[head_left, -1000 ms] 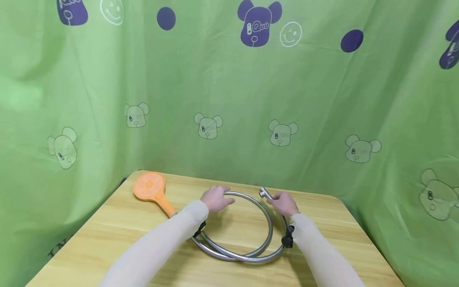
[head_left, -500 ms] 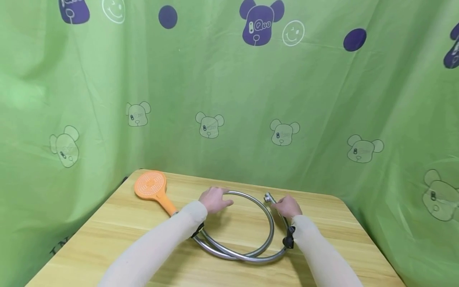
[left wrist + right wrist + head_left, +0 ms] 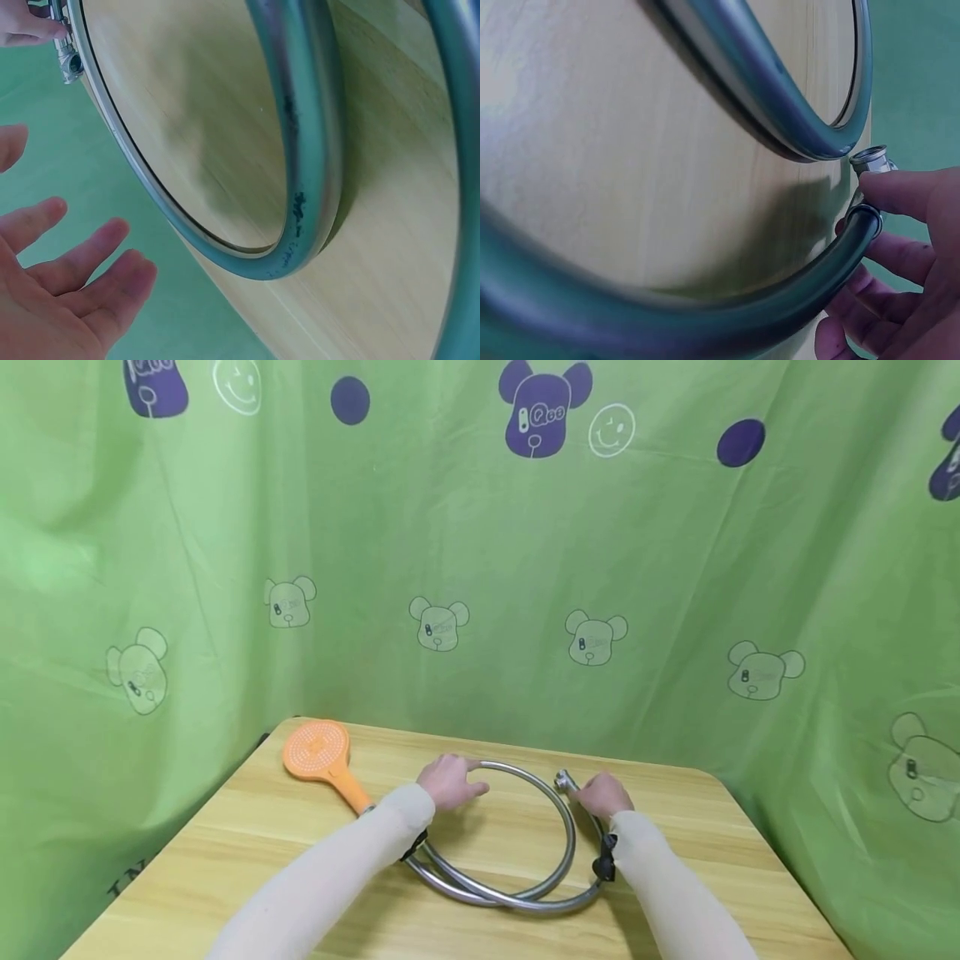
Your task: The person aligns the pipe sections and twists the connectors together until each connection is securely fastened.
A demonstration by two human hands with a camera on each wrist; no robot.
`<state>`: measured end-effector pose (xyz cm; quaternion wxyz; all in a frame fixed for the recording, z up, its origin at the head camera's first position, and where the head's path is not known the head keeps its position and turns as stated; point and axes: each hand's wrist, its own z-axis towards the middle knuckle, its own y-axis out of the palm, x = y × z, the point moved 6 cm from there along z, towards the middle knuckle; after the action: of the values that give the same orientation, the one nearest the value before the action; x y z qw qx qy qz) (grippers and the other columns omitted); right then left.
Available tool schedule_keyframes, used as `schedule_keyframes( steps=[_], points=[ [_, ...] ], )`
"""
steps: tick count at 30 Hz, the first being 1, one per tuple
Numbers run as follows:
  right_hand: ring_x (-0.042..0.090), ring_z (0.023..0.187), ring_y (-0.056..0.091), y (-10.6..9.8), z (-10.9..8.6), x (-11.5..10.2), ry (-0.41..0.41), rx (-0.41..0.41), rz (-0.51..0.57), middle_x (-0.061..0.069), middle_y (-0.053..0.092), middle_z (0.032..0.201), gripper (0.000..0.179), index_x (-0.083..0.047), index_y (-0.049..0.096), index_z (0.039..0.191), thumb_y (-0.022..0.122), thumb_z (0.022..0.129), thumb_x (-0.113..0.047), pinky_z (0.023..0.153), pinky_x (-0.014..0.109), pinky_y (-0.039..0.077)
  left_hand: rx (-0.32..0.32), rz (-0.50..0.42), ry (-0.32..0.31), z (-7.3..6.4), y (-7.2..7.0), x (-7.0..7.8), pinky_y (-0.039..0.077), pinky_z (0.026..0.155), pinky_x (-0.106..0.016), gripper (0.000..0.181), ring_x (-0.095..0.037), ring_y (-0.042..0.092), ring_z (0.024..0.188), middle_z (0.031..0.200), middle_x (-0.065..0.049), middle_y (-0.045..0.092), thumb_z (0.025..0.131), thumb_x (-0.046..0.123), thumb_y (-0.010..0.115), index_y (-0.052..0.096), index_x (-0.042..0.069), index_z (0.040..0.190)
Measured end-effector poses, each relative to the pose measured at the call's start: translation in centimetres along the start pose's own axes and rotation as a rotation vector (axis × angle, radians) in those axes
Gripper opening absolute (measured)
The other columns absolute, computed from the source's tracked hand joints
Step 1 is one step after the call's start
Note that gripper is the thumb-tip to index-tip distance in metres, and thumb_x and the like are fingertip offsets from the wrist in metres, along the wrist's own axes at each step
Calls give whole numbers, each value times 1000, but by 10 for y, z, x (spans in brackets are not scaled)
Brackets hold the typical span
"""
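A grey metallic shower hose (image 3: 566, 843) lies looped on the wooden table, its sections crossing near the front. Its left end runs under my left forearm toward an orange handheld shower head (image 3: 318, 750), which lies face up at the table's back left; the joint is partly hidden. Over the loop's far left part hovers my left hand (image 3: 452, 783); the left wrist view shows its fingers (image 3: 124, 277) spread, apart from the hose. With thumb and fingers, my right hand (image 3: 604, 796) pinches the hose's free end just behind a chrome connector (image 3: 871, 157), whose opening faces up in the right wrist view.
The table (image 3: 247, 835) has a rounded back edge close to a green printed curtain (image 3: 480, 527) that encloses the back and both sides. Black wrist straps (image 3: 603, 860) sit near the hose. Bare wood shows inside the loop.
My right hand has shifted slightly right and nearer to me, bringing the chrome connector along. My left hand and the shower head stay almost where they were.
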<state>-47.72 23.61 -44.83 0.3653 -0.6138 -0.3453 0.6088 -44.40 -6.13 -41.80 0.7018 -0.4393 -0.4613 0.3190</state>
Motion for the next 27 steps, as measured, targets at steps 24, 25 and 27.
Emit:
schedule_keyframes(
  steps=[24,25,27],
  points=[
    [32,96,65,-11,-13,-25,-108,49,-130,12,74,105,47,-6,73,108,66,90,-49,84,55,45,6,7,7,-9,2,-3,54,96,-51,63,-37,59,123,136,-19,62,92,49,67,57,15,144],
    [35,104,65,-11,-14,-29,-144,51,-123,13,73,113,51,-6,72,114,65,91,-50,90,59,44,5,8,5,-10,2,-4,53,98,-52,63,-38,58,125,138,-20,60,92,50,67,56,16,144],
    [38,116,62,-10,-15,-39,-239,46,-111,15,69,127,55,-7,68,125,63,93,-51,97,66,39,2,15,1,-12,3,-6,50,103,-54,65,-40,55,129,142,-22,56,91,51,66,55,17,145]
  ],
)
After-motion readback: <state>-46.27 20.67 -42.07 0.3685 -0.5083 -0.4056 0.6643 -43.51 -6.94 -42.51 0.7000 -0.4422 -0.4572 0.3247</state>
